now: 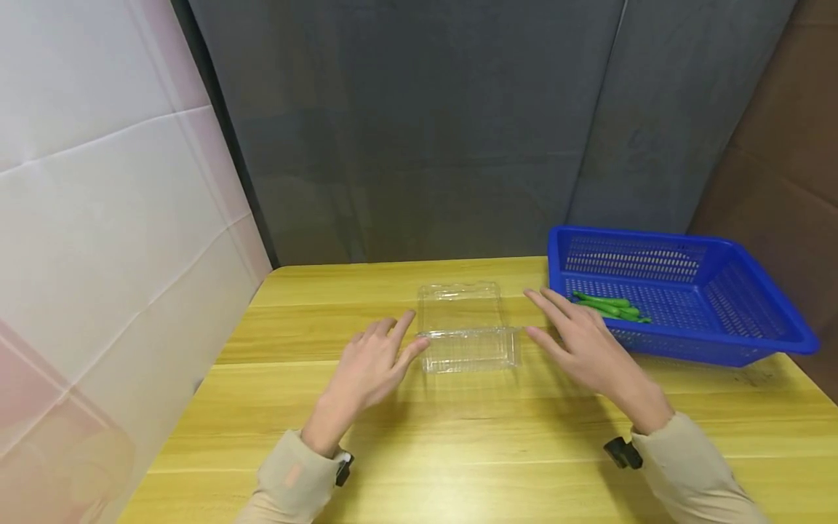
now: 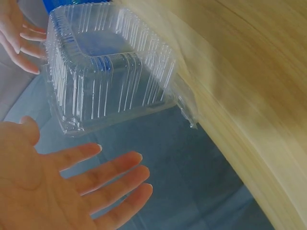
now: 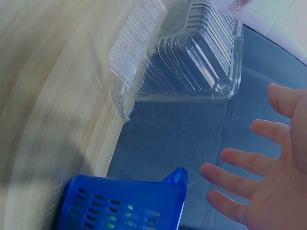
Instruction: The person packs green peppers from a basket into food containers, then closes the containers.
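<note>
A clear plastic clamshell box (image 1: 468, 354) stands on the table with its lid (image 1: 460, 307) folded back toward the far side. To its left is my left hand (image 1: 369, 367), fingers spread and the thumb tip beside the box's upper edge. My right hand (image 1: 585, 349) hovers on the other side, fingers extended, between the box and the blue basket. Both wrist views show an open palm facing the ribbed box (image 2: 105, 81), with nothing held. Slim green peppers (image 1: 605, 304) lie in the basket's near left part, partly hidden behind my right hand.
The blue perforated basket (image 1: 684, 331) sits at the table's right side, its right end reaching the table edge. A wooden table (image 1: 452, 451) spreads under everything. Dark grey cloth (image 1: 406, 131) hangs behind it, with a pale sheet (image 1: 118, 218) along the left.
</note>
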Available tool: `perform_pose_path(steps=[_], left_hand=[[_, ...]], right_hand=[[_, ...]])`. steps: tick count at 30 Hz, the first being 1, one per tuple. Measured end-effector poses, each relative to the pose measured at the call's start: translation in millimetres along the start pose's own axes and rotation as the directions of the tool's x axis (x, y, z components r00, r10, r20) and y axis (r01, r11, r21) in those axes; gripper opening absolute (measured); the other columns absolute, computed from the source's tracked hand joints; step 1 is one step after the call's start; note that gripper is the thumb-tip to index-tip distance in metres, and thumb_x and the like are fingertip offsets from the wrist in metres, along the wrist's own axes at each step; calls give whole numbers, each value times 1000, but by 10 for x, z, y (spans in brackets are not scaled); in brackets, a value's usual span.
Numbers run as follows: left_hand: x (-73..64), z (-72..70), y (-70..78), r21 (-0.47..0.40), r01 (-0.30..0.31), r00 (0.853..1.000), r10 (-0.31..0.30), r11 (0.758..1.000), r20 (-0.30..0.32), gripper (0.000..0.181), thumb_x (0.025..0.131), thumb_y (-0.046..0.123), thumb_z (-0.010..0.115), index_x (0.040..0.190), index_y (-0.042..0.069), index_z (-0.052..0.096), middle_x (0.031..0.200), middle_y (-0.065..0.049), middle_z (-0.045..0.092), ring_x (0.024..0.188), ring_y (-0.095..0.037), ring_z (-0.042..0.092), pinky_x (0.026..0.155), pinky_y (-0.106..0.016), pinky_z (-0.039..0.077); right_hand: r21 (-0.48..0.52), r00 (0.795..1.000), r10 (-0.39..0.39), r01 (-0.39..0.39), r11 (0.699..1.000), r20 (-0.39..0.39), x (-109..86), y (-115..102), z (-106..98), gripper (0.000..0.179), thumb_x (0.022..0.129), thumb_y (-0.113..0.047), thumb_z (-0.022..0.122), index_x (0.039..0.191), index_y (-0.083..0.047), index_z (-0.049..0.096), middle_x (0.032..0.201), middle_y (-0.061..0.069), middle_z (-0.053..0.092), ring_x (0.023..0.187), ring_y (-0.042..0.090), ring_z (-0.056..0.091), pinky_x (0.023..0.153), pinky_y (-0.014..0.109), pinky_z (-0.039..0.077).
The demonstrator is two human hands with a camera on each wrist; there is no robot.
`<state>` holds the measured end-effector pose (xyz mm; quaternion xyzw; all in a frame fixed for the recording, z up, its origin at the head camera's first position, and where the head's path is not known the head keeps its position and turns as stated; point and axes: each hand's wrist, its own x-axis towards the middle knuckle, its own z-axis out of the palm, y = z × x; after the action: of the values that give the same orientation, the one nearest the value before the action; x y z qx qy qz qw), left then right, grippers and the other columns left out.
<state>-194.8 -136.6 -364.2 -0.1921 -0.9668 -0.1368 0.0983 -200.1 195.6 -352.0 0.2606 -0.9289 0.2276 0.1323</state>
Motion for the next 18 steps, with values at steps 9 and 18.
perform_pose_path(steps=[9,18], left_hand=[[3,36,18,4,-18,1000,18,1000,7,66,108,56,29,154,10,39,138,-23,57,125,-41,57,101,-59,51],[-6,75,21,24,-56,998,56,998,3,63,109,51,33,153,7,41,132,-22,61,120,-39,61,98,-57,54]], right_hand=[[40,1000,-3,2,999,12,47,-32,90,56,109,-36,47,158,-14,33,159,20,34,143,43,36,113,70,30],[53,999,9,-11,999,41,61,-69,142,56,109,-37,46,158,-14,33,160,15,35,144,41,35,115,71,26]])
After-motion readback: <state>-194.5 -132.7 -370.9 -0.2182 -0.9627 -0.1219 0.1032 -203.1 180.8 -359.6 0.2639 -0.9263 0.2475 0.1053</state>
